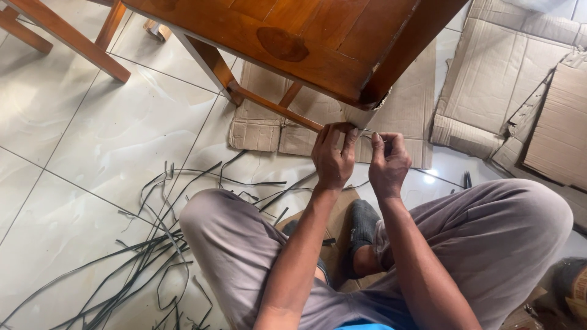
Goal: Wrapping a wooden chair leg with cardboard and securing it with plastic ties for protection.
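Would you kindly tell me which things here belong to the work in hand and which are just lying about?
In hand:
- left hand on the wooden furniture corner
- right hand pinching a thin strip

Lying about:
- cut black straps on the tiled floor
- flattened cardboard
- second wooden frame

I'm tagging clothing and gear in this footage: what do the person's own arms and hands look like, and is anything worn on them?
Both arms are bare from the top of the picture's lower edge to the fingertips: no sleeves, gloves, watch or rings show. The left hand and right hand are uncovered, with short nails. Nearby clothing is loose grey-brown trousers and a strip of blue cloth at the waist.
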